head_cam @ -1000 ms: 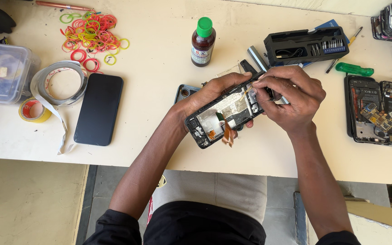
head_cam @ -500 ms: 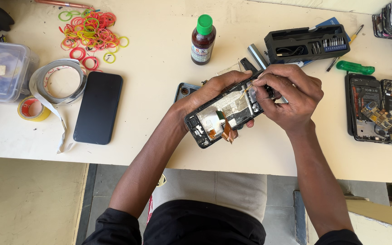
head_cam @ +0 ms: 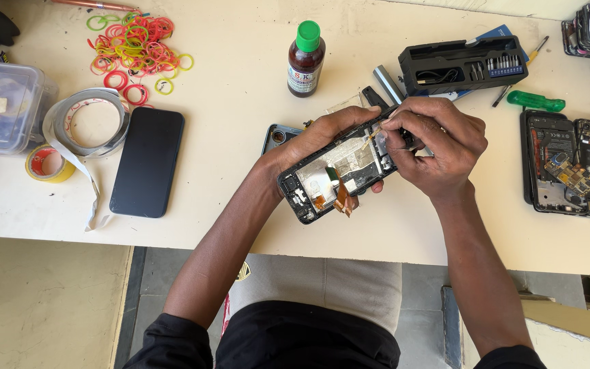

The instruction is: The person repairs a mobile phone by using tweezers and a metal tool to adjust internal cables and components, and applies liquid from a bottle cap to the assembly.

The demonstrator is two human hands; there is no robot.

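- Clear plastic tub at the desk's nine o'clock edge: lidded, and you can only make out a small pale scrap inside; the rest is too hazy to tell.
- Grey and yellow tape rolls lie just beside the tub, with a black phone face down next to them and loose rubber bands at eleven o'clock.
- Your left hand cradles the opened phone from behind, fingers wrapped along its top edge. It is held above the desk's near edge, at about six o'clock, and tilted. Keep that grip steady so the orange flex cable hanging at its lower side is not tugged.
- Your right hand has its fingers pinched together on a thin tool at the phone's upper right corner. Judging by this, work gently, with small levering pressure.
- The brown bottle with a green cap stands shut at twelve o'clock.
- The black bit case at one o'clock lies open, bits in a row on its right.
- A second dismantled phone lies at three o'clock.
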